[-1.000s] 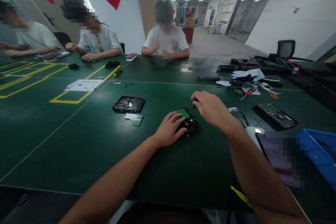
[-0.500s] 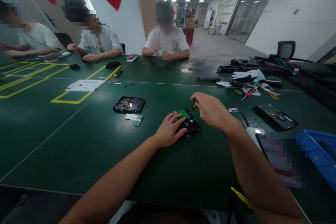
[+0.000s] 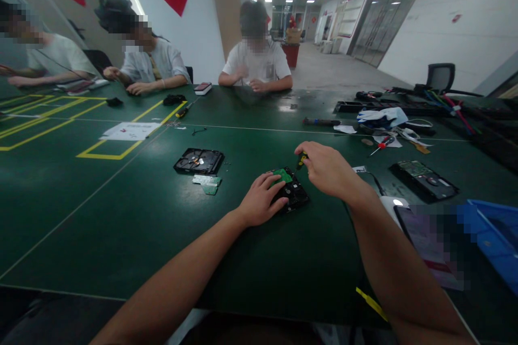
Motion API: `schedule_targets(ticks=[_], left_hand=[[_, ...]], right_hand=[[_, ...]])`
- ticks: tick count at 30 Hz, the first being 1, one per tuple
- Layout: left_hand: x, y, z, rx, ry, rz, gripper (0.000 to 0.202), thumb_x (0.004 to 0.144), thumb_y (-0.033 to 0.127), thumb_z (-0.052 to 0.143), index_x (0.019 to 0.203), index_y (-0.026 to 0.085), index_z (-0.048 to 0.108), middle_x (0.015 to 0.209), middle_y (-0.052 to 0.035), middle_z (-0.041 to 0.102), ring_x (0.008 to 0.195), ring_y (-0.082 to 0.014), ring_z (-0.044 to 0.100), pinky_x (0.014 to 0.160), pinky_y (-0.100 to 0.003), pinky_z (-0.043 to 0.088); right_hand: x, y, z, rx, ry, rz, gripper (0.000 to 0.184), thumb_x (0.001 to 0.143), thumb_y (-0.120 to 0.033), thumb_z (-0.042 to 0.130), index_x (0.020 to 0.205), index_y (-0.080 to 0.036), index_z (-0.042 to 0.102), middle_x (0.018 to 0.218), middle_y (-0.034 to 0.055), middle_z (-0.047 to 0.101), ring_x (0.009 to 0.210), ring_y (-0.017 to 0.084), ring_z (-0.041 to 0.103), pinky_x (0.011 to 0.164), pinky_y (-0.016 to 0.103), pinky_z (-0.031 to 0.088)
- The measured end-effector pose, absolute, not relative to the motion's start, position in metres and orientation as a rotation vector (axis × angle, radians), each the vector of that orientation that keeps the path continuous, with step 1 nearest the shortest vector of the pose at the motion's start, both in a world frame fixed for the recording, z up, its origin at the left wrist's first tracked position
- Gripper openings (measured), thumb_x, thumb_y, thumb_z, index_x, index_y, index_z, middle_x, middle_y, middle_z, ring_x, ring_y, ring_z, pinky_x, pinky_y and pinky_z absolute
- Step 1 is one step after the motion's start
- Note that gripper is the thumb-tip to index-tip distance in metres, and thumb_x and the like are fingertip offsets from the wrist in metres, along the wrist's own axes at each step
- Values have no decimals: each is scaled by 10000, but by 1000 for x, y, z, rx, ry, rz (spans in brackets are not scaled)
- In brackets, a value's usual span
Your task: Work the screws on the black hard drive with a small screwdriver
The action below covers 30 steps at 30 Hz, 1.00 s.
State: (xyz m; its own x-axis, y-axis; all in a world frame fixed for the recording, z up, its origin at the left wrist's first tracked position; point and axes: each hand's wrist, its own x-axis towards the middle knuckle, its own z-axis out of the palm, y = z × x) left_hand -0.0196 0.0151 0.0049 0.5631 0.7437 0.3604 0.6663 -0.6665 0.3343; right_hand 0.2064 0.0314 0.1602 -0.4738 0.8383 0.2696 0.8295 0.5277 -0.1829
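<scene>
The left hand (image 3: 260,200) is lying across the hard drive (image 3: 297,197) with its fingers spread and its thumb apart, pressing down from above rather than closing around it, seemingly so that the drive is staying put against the bench (image 3: 162,237). The drive itself is resting flat, well in from the bench's near edge and straight in front of the person, with its green circuit board (image 3: 284,174) facing up, which is leaving that side within reach of a tool. The right hand (image 3: 328,170) is curling its fingers around a yellow-and-black screwdriver (image 3: 301,160), holding the handle above the drive's far right corner with the shaft pointing down; a steep hold like this is probably helping the tip bear straight onto the drive, though whether it is sitting in a screw is too small to tell. Toward the bench's left, a second drive (image 3: 198,160) is lying apart, with a loose circuit board (image 3: 207,183) just off its near side and tiny parts (image 3: 227,163) scattering beside it, perhaps set there to be out of the way. Toward the bench's right, a third drive (image 3: 424,179) is lying with its board side up, and a blue tray (image 3: 491,206) is standing nearer the near edge.
</scene>
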Motion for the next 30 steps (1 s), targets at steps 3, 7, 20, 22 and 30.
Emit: schedule_targets(ticks=[3, 7, 20, 22, 30], left_hand=[[-20, 15, 5, 2631, 1199, 717, 570, 1066, 544, 529, 1537, 225, 528, 1577, -130, 515, 1546, -366, 356, 1274, -603, 344], [-20, 15, 6, 2622, 1198, 718, 570, 1063, 557, 529, 1540, 245, 525, 1583, -121, 512, 1549, -365, 357, 1272, -612, 345], [-20, 16, 4, 2625, 1179, 745, 562, 1060, 551, 541, 1531, 245, 533, 1575, -123, 518, 1538, -363, 374, 1264, -618, 358], [-20, 16, 5, 2621, 1178, 749, 558, 1060, 543, 543, 1534, 249, 530, 1574, -123, 519, 1539, -362, 374, 1262, -619, 360], [-20, 14, 7, 2620, 1174, 754, 548, 1065, 540, 534, 1528, 248, 534, 1575, -123, 516, 1541, -361, 369, 1264, -619, 359]], right_hand=[[205, 30, 163, -1453, -2439, 28, 377, 902, -31, 479, 1221, -138, 649, 1239, 162, 717, 1102, 291, 678, 957, 415, 495], [204, 28, 164, -1471, -2426, 24, 377, 892, -30, 497, 1211, -151, 658, 1222, 152, 724, 1072, 283, 682, 931, 405, 499], [202, 27, 165, -1568, -2387, -89, 258, 1013, -214, 483, 1154, -141, 686, 1091, 156, 747, 931, 266, 678, 808, 385, 465], [202, 27, 165, -1588, -2390, -99, 240, 1019, -256, 512, 1129, -149, 695, 1077, 151, 750, 912, 267, 677, 792, 385, 461], [202, 29, 164, -1623, -2385, -163, 258, 1041, -369, 562, 1077, -172, 725, 1040, 136, 756, 892, 265, 692, 754, 378, 464]])
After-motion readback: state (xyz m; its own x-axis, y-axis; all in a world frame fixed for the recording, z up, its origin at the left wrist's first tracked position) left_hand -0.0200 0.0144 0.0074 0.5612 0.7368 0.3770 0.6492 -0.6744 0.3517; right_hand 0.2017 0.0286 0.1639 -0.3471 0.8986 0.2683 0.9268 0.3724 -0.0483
